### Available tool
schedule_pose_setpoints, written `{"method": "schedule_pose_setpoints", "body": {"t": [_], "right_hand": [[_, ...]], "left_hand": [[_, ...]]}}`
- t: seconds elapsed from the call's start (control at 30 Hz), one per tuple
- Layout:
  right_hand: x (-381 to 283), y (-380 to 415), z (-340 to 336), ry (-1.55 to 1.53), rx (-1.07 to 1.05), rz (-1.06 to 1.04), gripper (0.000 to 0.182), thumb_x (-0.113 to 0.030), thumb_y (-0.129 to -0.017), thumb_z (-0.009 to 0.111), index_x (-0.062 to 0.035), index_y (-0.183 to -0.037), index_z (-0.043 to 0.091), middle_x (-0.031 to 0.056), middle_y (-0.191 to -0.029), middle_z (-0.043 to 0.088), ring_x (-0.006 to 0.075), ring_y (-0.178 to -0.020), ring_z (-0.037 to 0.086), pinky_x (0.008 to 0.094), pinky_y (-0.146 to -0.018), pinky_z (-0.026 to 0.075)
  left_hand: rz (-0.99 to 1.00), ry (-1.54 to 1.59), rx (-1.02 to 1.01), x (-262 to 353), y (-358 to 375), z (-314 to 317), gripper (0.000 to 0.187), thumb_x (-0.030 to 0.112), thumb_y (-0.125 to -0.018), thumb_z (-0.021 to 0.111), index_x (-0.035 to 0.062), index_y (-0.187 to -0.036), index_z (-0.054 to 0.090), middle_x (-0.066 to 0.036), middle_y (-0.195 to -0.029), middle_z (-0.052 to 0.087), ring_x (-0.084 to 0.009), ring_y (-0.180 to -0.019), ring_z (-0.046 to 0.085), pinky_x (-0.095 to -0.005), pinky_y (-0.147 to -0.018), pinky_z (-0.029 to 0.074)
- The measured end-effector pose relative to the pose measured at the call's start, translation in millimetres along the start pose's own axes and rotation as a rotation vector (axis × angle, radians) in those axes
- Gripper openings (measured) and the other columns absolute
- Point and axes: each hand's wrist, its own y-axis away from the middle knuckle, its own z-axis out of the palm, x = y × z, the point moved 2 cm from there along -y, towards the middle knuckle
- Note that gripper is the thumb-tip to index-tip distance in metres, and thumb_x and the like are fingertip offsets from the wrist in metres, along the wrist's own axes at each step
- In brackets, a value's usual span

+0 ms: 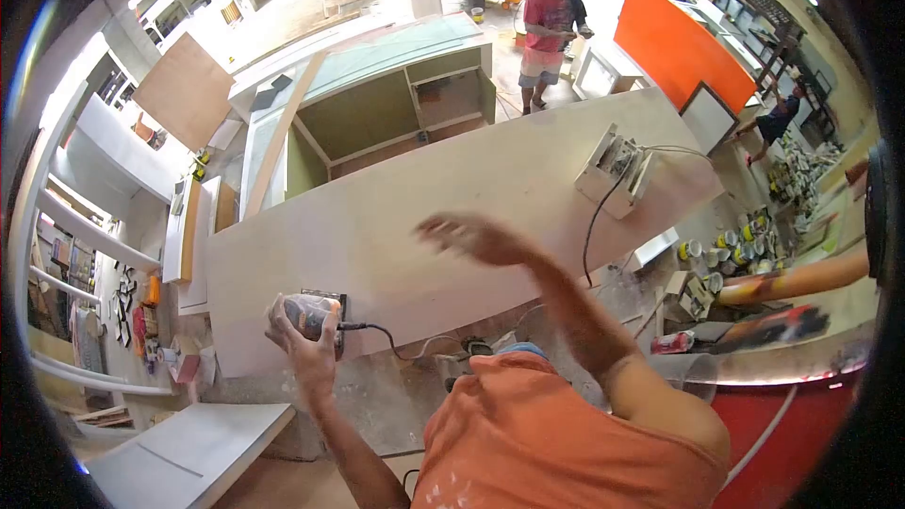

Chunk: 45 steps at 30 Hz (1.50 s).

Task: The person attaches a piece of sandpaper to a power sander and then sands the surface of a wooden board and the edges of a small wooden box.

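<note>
My left hand (306,328) is wrapped round a dusty power sander (312,314) at the near left end of a long pale board (405,188). A black cord (382,328) runs from the sander toward my body. Over the middle of the board, my right hand (471,234) is held out with its fingers extended and slightly blurred, holding nothing. Near the board's right end sits a white boxy device (615,170) with cables attached.
A person (549,33) in a red shirt stands beyond the board, near an orange panel (674,42). Behind the board is a glass-topped cabinet (377,108). Several paint cans (740,250) stand on the right, and a white panel (189,457) lies low at the left.
</note>
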Motion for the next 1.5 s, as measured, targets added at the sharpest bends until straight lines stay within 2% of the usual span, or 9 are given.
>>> {"method": "schedule_pose_setpoints", "body": {"t": [0.03, 0.1, 0.17, 0.23, 0.43, 0.83, 1.13, 1.43, 1.5], "right_hand": [[7, 20, -41, 0.078, 0.131, -0.257, 0.029, -0.007, -0.095, 0.055, -0.0015, -0.119, 0.071, 0.0142, -0.131, 0.069, 0.0263, -0.113, 0.066, 0.0404, -0.102, 0.05], [-14, 68, -119, 0.382, 0.572, -0.108, 0.027, -0.009, -0.096, 0.055, -0.0012, -0.115, 0.072, 0.0128, -0.127, 0.071, 0.0264, -0.115, 0.067, 0.0388, -0.102, 0.051], [-48, 115, -168, 0.81, 0.98, -0.087, 0.026, -0.007, -0.095, 0.055, -0.0011, -0.117, 0.068, 0.018, -0.111, 0.071, 0.0263, -0.095, 0.069, 0.041, -0.088, 0.053], [-45, 148, -217, 1.119, 1.107, 0.053, 0.029, -0.003, -0.091, 0.061, -0.002, -0.119, 0.068, 0.0192, -0.109, 0.07, 0.032, -0.097, 0.069, 0.0423, -0.09, 0.053], [-2, 174, -245, 1.107, 0.736, 0.332, 0.035, -0.005, -0.088, 0.061, -0.0076, -0.121, 0.07, 0.0233, -0.116, 0.069, 0.0408, -0.115, 0.065, 0.0466, -0.099, 0.05], [9, 156, -271, 1.107, 0.778, 0.382, 0.015, -0.015, -0.085, 0.073, -0.0031, -0.094, 0.077, 0.0222, -0.097, 0.073, 0.0381, -0.097, 0.071, 0.0442, -0.087, 0.054], [2, 153, -266, 1.193, 0.718, 0.36, 0.021, -0.004, -0.078, 0.07, -0.0044, -0.097, 0.079, 0.0232, -0.092, 0.073, 0.038, -0.091, 0.071, 0.043, -0.085, 0.054], [0, 158, -271, 1.137, 0.669, 0.313, 0.023, -0.017, -0.082, 0.076, -0.0022, -0.099, 0.077, 0.0232, -0.094, 0.072, 0.0385, -0.087, 0.071, 0.0441, -0.081, 0.054], [59, 186, -326, 1.309, 0.704, 0.133, 0.026, -0.02, -0.082, 0.076, -0.0015, -0.101, 0.076, 0.0226, -0.092, 0.073, 0.0376, -0.086, 0.071, 0.0444, -0.081, 0.054]], "left_hand": [[0.0, 0.004, 0.0, 4, 0, -2, 0.094, 0.044, -0.085, 0.08, 0.0055, -0.154, 0.03, -0.026, -0.153, 0.032, -0.0417, -0.143, 0.028, -0.0551, -0.116, 0.036], [-0.012, -0.062, -0.027, 16, 0, -8, 0.092, 0.045, -0.085, 0.079, 0.0057, -0.153, 0.031, -0.025, -0.152, 0.034, -0.042, -0.142, 0.029, -0.0557, -0.116, 0.035], [0.024, -0.034, -0.01, 7, -2, -4, 0.093, 0.046, -0.085, 0.079, 0.0059, -0.153, 0.031, -0.024, -0.152, 0.034, -0.0419, -0.141, 0.03, -0.0558, -0.115, 0.035], [0.066, -0.011, 0.005, 7, -1, -3, 0.093, 0.047, -0.085, 0.079, 0.0062, -0.153, 0.031, -0.023, -0.152, 0.035, -0.0419, -0.141, 0.031, -0.0559, -0.115, 0.035], [0.082, -0.002, 0.048, 10, 0, -2, 0.095, 0.052, -0.082, 0.08, 0.0073, -0.153, 0.033, -0.028, -0.147, 0.035, -0.0446, -0.139, 0.034, -0.058, -0.112, 0.037], [0.109, -0.049, 0.078, 3, 6, 1, 0.09, 0.052, -0.086, 0.073, 0.011, -0.156, 0.033, -0.03, -0.149, 0.028, -0.0498, -0.14, 0.036, -0.0592, -0.109, 0.041], [-0.007, -0.025, -0.141, 41, -3, -8, 0.083, 0.05, -0.085, 0.074, 0.0149, -0.151, 0.04, -0.028, -0.149, 0.029, -0.0491, -0.139, 0.037, -0.0578, -0.107, 0.046], [0.111, 0.0, -0.189, 46, -15, 5, 0.057, 0.01, -0.084, 0.073, 0.013, -0.135, 0.05, -0.022, -0.147, 0.04, -0.0451, -0.136, 0.044, -0.0549, -0.108, 0.046], [0.119, -0.143, -0.22, 62, -15, -4, 0.056, 0.007, -0.083, 0.072, 0.0118, -0.135, 0.051, -0.019, -0.146, 0.042, -0.0425, -0.136, 0.046, -0.0525, -0.109, 0.046]]}}
